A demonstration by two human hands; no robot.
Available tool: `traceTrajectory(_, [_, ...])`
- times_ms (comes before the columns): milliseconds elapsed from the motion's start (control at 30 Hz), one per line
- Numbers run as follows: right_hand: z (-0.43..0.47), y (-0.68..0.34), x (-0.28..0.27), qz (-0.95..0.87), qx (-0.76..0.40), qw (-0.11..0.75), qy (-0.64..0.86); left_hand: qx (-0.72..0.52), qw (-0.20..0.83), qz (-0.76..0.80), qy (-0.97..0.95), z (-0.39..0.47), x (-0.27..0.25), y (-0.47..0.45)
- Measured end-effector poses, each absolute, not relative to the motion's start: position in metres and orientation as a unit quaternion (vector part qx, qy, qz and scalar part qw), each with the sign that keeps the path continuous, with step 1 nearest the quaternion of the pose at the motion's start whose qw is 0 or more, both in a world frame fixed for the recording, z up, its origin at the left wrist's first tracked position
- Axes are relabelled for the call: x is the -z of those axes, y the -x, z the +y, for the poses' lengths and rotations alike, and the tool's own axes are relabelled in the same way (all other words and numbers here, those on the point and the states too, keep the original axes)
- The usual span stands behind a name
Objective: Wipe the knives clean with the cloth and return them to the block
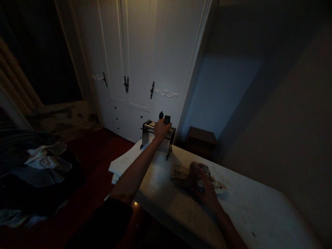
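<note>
Step in hand, as judged: stand steadied with one hand, bundle handled with the other. The metal-framed stand point(150, 123) is placed at the far left end of the tabletop point(249, 207), close to the corner by the white wardrobe point(135, 52). It is seen upright on splayed legs; whether full weight is borne by all the feet can't be confirmed in this light.

Left hand point(161, 129): grip closed on top of the stand, fingers curled. Two dark upright pieces point(167, 120) are seen just beyond the knuckles; whether one of them or the top bar itself is grasped can't be made out.

Right hand point(207, 190): fingers laid long and spread over the dark patterned bundle point(183, 176). No clear pinch is shown, and the thumb side is lost in shadow, so how firmly it is held can't be told. The bundle is set roughly midway between the tabletop's front and back edges, to the right of the stand and apart from it. Something paler is seen at its right side, too blurred to identify.

Next move, as judged: the stand should be kept braced, since it is placed near the end edge and could be tipped off. A fuller grip is needed on the bundle before any lift; it looks soft and could be sagged or spilled if only pressed from above.
</note>
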State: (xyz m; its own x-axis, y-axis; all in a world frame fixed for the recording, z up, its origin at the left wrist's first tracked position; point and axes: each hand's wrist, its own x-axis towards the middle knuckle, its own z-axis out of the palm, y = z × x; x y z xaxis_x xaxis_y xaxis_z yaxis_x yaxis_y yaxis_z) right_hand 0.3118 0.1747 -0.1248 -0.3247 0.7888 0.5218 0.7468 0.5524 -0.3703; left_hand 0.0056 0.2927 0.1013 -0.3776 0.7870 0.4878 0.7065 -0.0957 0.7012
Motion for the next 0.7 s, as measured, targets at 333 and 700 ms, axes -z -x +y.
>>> traceTrajectory(333, [0.177, -0.313, 0.132, -0.808, -0.032, 0.348, 0.474, -0.513, 0.036, 0.647, -0.563, 0.295, -0.144, -0.001])
traceTrajectory(700, [0.177, -0.309, 0.131, -0.807, -0.032, 0.349, 0.476, -0.59, -0.034, 0.549, -0.591, 0.289, -0.255, 0.001])
